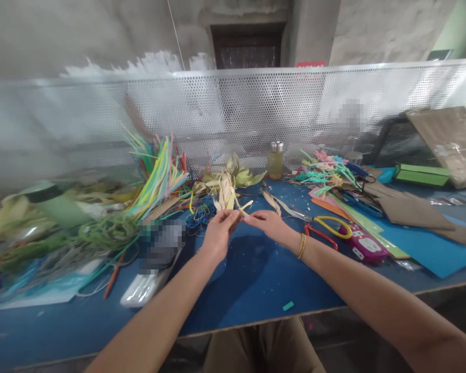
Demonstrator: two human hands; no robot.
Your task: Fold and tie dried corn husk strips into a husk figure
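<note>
A bundle of pale dried corn husk (227, 192) stands up from my left hand (218, 233), whose fingers are closed around its lower end. My right hand (267, 224) meets it from the right and pinches a thin husk strip (245, 206) close to the left fingertips. Behind the bundle lie more greenish husks (248, 177). Scissors (328, 227) with yellow and red handles rest to the right of my right hand, blades toward it. A loose dry husk piece (272, 201) lies beside the blades.
On the left are colourful pipe cleaners (159, 176), green yarn (108, 233) and a white box (147, 285). A glass jar (275, 160) stands at the back by a perforated metal screen (248, 109). Blue paper (431, 248), brown cardboard (407, 204) and a purple object (363, 246) lie right.
</note>
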